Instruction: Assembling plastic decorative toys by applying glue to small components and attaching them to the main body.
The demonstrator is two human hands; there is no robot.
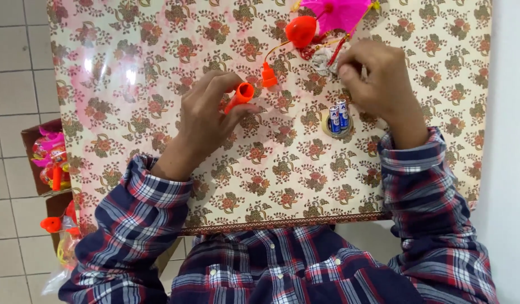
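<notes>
My left hand point(206, 115) grips a short orange plastic tube point(239, 97), open end up, over the floral tablecloth point(282, 180). My right hand point(375, 76) pinches a small grey-white part point(323, 61) beside thin wires at the table's far side. Just left of it lie a small orange cap point(269, 76) and a red balloon-like bulb point(301, 30) joined to a pink fan-shaped toy piece point(338, 12). Two blue-and-white batteries point(338, 116) rest on a roll of tape point(327, 130) between my hands.
A cardboard box point(32, 138) with pink and orange toys stands on the tiled floor at the left. More orange toy parts in plastic bags point(60, 231) lie below it. The table's near edge point(282, 223) runs just in front of my plaid shirt.
</notes>
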